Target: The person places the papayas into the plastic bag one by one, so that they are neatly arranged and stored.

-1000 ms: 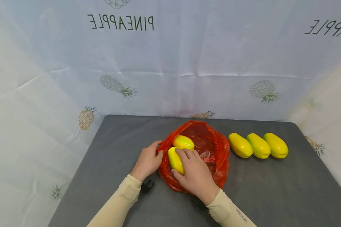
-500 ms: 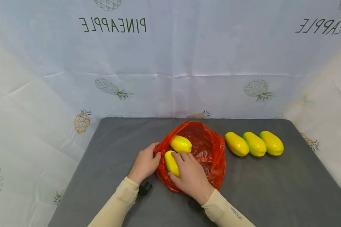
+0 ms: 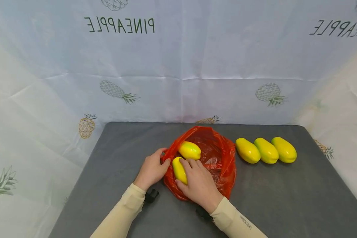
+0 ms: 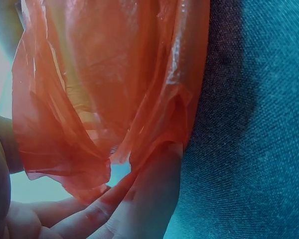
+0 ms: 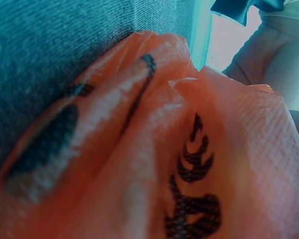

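Observation:
A red plastic bag stands with its mouth wide on the dark table. My left hand holds the bag's left rim between thumb and fingers; the left wrist view shows the thin red film at the fingers. Inside the bag's mouth, my right hand grips a glossy yellow mango, thumb on the near side and fingers over the top. Behind it in the bag lies a second yellow mango. The right wrist view is mostly filled by the bag's outside with black print, so that hand's fingers are hidden there.
To the right of the bag, three more yellow-green mangoes lie side by side on the grey tabletop. A white curtain with pineapple prints hangs behind the table and at both sides.
The head view has shifted slightly. My right hand has moved a little towards me with the mango, deeper in the bag's near left part. My left hand stays at the rim.

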Available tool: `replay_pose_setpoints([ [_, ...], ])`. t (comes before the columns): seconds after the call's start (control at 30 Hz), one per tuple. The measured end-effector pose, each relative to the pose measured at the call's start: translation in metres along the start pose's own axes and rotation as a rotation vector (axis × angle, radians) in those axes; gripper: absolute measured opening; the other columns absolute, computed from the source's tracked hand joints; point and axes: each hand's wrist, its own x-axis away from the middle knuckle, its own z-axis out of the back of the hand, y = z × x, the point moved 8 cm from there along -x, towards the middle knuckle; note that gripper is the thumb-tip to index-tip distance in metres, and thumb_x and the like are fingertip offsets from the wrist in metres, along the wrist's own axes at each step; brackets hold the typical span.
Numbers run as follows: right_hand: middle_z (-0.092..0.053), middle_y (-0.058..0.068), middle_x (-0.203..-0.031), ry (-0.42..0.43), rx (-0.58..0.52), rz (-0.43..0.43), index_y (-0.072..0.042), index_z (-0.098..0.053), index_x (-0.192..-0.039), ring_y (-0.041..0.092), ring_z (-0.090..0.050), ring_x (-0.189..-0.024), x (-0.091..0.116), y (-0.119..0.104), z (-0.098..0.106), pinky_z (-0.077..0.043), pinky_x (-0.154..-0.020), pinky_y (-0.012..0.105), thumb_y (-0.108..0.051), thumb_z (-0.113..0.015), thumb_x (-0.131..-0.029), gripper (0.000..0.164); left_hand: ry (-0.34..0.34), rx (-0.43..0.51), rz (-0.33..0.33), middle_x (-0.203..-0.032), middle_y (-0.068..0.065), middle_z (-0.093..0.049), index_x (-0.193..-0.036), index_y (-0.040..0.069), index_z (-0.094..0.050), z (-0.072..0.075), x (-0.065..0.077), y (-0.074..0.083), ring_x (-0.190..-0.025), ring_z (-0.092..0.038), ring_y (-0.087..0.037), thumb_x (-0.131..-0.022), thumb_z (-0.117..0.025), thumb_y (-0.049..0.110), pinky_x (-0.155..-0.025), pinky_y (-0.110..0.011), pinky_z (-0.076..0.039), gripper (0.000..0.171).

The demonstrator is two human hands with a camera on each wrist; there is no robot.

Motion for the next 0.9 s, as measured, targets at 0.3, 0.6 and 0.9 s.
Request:
replay_pose_setpoints([
  [0.3, -0.068, 0.009, -0.132, -0.005, 0.013, 0.012, -0.011, -0.061, -0.149, 0.027, -0.063, -0.109, 0.0007, -0.0010, 0.0009, -0.062, -0.093, 0.043, -0.045, -0.085, -0.090, 0.072, 0.002, -0.008, 0.009, -0.121, -0.014, -0.077, -0.151, 0.007, -0.059, 0.0001, 0.0002, -0.0006, -0.069, -0.063, -0.017, -0.102, -0.070, 0.027, -0.068, -0.032, -0.062, 0.054],
  [0.6, -0.068, 0.009, -0.133, -0.019, 0.018, 0.011, -0.011, -0.060, -0.150, 0.028, -0.066, -0.111, 0.0029, -0.0009, 0.0006, -0.063, -0.094, 0.044, -0.045, -0.085, -0.090, 0.073, -0.003, -0.021, 0.013, -0.127, -0.014, -0.077, -0.152, 0.007, -0.059, -0.0020, 0.0018, 0.0007, -0.078, -0.067, -0.017, -0.102, -0.070, 0.028, -0.079, -0.038, -0.066, 0.054],
  [0.9, -0.068, 0.009, -0.132, -0.021, 0.005, 0.001, -0.011, -0.060, -0.149, 0.027, -0.066, -0.108, 0.0039, -0.0007, 0.0024, -0.064, -0.093, 0.044, -0.045, -0.086, -0.089, 0.073, -0.009, -0.015, 0.021, -0.129, -0.015, -0.076, -0.151, 0.006, -0.059, -0.0028, 0.0021, 0.0012, -0.077, -0.067, -0.018, -0.102, -0.069, 0.028, -0.078, -0.039, -0.066, 0.055],
])
